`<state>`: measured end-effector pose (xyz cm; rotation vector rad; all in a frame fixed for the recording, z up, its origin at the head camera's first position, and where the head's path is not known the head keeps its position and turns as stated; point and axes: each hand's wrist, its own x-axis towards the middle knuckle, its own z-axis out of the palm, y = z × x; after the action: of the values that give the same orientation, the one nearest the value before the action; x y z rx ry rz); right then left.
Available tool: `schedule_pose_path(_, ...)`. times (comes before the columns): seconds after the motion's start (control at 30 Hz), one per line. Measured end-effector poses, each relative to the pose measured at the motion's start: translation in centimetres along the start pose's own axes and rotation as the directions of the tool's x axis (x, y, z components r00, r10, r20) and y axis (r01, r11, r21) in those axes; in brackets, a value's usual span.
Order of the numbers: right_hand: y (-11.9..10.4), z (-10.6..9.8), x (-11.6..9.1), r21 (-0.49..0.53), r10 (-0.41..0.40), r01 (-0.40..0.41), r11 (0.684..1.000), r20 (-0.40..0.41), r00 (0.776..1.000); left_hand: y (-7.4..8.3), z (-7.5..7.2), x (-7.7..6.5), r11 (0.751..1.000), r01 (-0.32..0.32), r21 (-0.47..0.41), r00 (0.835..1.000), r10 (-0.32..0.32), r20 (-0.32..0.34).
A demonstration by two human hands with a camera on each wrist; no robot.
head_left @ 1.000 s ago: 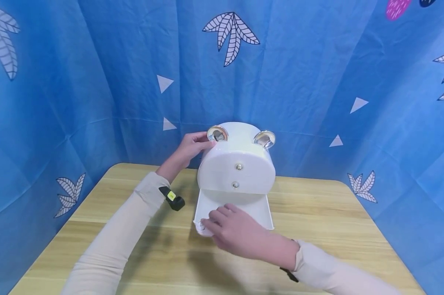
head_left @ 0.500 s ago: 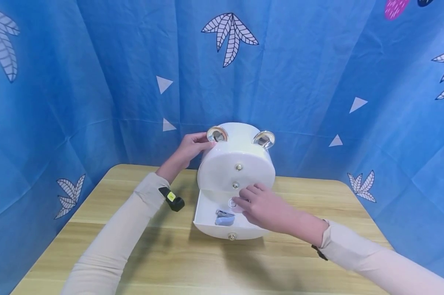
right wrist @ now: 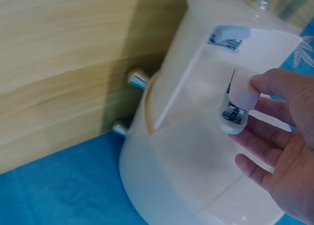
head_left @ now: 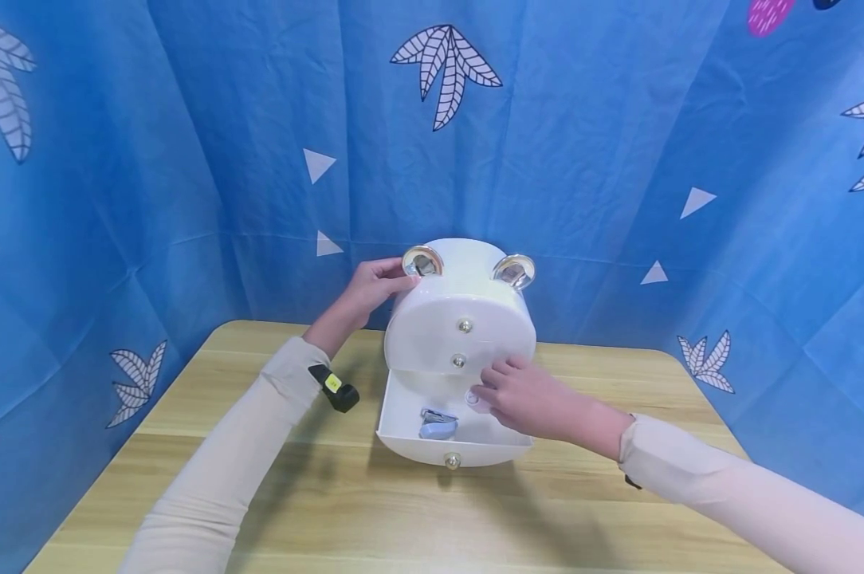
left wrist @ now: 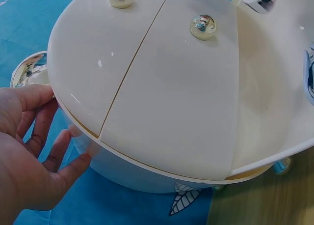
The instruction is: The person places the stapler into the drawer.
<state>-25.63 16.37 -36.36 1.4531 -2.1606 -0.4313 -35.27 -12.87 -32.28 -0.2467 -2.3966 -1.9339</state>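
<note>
A white storage box [head_left: 468, 279] with chrome ears stands on the table, its bottom drawer [head_left: 403, 399] pulled out. Against the box's left side, just below one ear [head_left: 423, 261], my left hand [head_left: 375, 287] rests with fingers loosely spread. Between thumb and fingers, my right hand [head_left: 528, 399] pinches a small pale pink stapler [right wrist: 240, 95], held over the right part of the drawer. Inside the drawer at its left front lies a small blue stapler [head_left: 438, 425], which also shows in the right wrist view.
Two closed drawer fronts with round knobs [head_left: 465, 325] sit above the open drawer, whose own knob [head_left: 452, 460] faces forward. Blue patterned cloth [head_left: 281, 175] hangs behind and beside the wooden table [head_left: 618, 494].
My right hand has moved from the drawer's front left to its right side, carrying the pink stapler and uncovering the blue one. My left hand has stayed put.
</note>
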Motion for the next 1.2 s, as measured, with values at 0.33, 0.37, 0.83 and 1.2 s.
schedule_pose_path(0.33, 0.0, 2.0, 0.0, -0.05, -0.014, 0.015, 0.999, 0.028, 1.0, -0.1, 0.0, 0.2, 1.0, 0.005, 0.0, 1.0, -0.005, -0.001)
schedule_pose_path(0.37, 0.0, 2.1, 0.0, -0.051, -0.013, 0.015, 0.999, 0.035, 0.999, 0.0, 0.1, 0.2, 1.0, 0.007, 0.002, 1.0, -0.007, 0.0)
schedule_pose_path(0.83, -0.1, 3.2, 0.2, -0.05, 0.004, 0.002, 0.999, 0.104, 0.995, 0.0, 0.0, 0.3, 1.0, 0.018, 0.013, 1.0, -0.018, -0.002)
schedule_pose_path(1.2, -0.4, 4.3, 0.0, -0.055, -0.01, 0.016, 0.998, 0.097, 0.995, -0.1, 0.0, 0.2, 1.0, 0.014, 0.004, 1.0, -0.014, -0.001)
